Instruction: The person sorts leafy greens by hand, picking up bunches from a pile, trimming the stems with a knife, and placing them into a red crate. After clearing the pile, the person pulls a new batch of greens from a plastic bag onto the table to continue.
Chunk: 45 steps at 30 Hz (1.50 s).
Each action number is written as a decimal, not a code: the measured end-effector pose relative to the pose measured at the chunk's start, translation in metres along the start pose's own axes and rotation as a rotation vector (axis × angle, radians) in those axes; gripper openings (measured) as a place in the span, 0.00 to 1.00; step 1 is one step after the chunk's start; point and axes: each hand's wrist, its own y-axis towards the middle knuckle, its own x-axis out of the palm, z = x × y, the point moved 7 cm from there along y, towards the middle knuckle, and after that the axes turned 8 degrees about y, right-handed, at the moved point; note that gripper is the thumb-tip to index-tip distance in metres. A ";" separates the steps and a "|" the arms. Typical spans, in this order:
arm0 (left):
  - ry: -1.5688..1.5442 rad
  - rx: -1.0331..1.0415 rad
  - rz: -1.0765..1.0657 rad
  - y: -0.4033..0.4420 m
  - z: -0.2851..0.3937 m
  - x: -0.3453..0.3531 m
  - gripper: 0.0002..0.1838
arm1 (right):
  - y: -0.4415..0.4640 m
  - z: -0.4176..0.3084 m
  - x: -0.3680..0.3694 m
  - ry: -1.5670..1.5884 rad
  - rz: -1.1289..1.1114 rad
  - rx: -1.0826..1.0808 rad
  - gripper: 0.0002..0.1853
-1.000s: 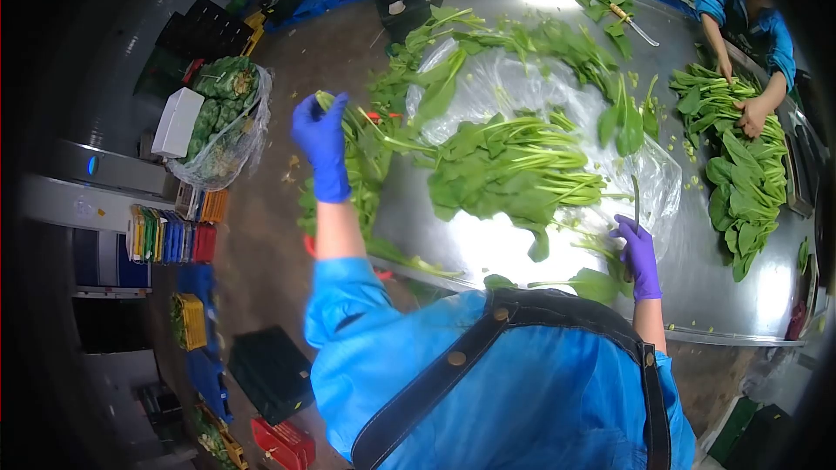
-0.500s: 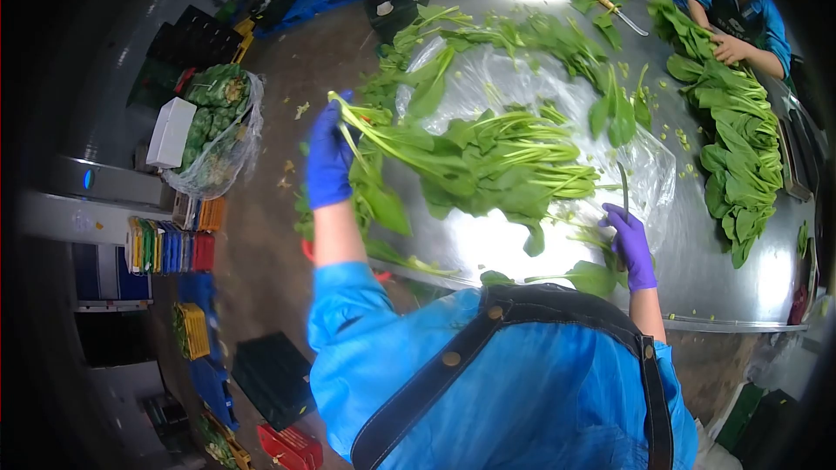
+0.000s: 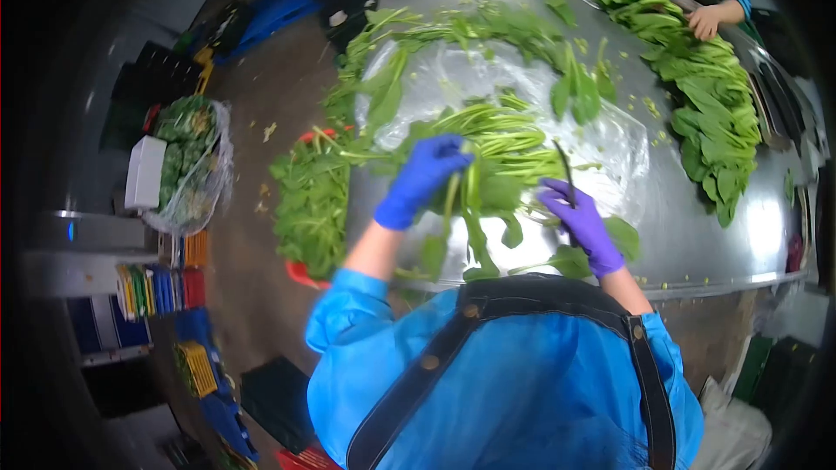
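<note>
Held greens: hanging leaf-down over the near side of the leaf pile | left hand: fingers closed round their stems | right hand: curled round a knife, apart from left | pile: partly on plastic sheet, metal table

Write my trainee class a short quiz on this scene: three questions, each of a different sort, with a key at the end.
1. Multiple choice: What colour is the glove on the person's left hand?
A) White
B) Blue
C) Yellow

2. True or false: The red container beside the metal table has leafy greens in it.

3. Fill in the missing word: The person at the front holds the dark, narrow blade in the ____ hand.

Key:
1. B
2. True
3. right (the right hand, in a purple glove)
</note>
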 end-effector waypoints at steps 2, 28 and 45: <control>0.100 0.028 -0.104 -0.001 0.007 0.044 0.14 | 0.000 -0.015 0.021 0.072 -0.073 -0.071 0.30; 0.252 0.278 -0.161 -0.018 -0.005 0.074 0.24 | 0.012 0.009 0.027 0.305 -0.234 0.207 0.24; 0.184 0.111 -0.248 -0.013 0.010 0.121 0.16 | -0.002 -0.018 -0.010 -0.657 0.191 -0.451 0.22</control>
